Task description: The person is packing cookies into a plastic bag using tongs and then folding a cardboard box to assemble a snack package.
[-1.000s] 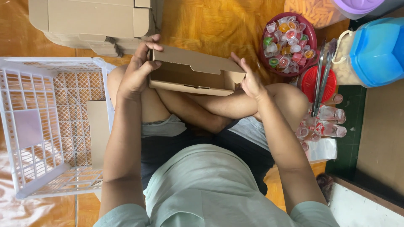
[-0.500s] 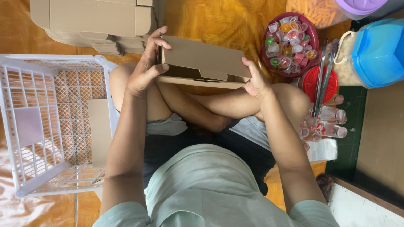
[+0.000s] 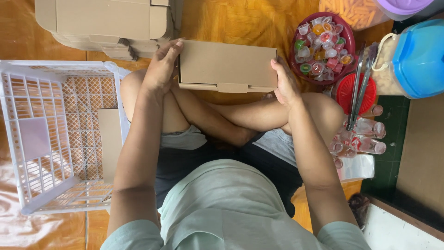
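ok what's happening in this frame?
A seated, cross-legged person holds a closed brown cardboard box between both hands: left hand on its left end, right hand on its right. A white plastic crate sits to their left, flat cardboard boxes ahead, and a red bowl of small jelly cups to their right.

Pale mint-green short-sleeved shirt; dark shorts (grey hems showing); 2 bare forearms, no rings or watch visible.

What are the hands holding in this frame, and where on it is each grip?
A closed brown cardboard box, held by its two short ends: left hand on the left end, right hand on the right end.
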